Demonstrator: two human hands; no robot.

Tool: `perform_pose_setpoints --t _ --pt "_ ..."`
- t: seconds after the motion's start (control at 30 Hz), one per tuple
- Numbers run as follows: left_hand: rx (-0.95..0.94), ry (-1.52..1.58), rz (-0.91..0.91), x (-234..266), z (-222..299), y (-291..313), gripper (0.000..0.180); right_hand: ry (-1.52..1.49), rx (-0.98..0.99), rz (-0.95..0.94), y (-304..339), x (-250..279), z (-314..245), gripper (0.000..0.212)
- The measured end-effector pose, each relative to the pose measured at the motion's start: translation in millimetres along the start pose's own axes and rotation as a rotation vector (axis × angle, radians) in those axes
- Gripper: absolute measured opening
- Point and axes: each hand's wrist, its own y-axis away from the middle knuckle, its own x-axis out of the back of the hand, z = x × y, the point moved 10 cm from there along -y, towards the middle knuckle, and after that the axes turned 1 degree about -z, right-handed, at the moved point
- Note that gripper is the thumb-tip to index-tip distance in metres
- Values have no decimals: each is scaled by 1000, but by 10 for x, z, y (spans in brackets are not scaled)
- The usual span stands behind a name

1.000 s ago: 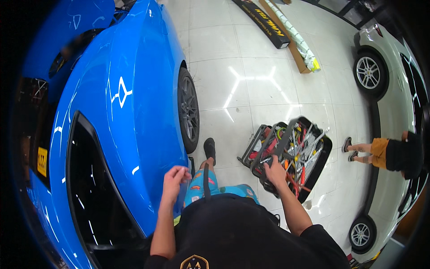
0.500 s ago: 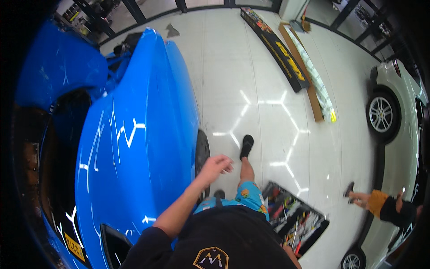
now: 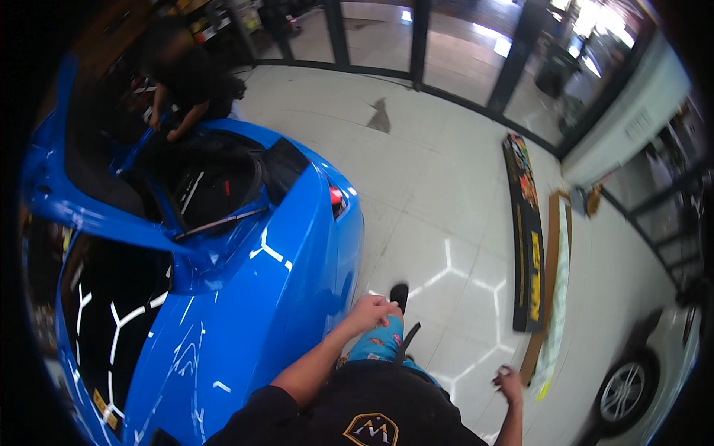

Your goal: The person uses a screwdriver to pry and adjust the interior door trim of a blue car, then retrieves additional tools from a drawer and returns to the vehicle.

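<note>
Blue car beside loosely curled, empty left hand.

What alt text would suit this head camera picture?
A person walks beside a bright blue car, left hand near its side and right hand free, both empty. Another person leans over the car's open far end.

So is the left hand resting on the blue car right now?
No, the left hand hangs in the air beside the blue car, above the person's knee, with a gap to the bodywork.
</note>
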Motion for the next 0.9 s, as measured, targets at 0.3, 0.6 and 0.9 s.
perform_pose_setpoints --t 0.3,0.6,0.9 --pt "-62 317 309 1949 1628 -2905 34 -454 330 73 -2929 1185 -4677 36" --pt "-271 493 545 4704 3578 -4583 32 494 9 -586 -5029 -542 -6108 36" --pt "137 563 874 6605 2525 -5275 34 590 35 -648 -8028 -598 -9778 40"
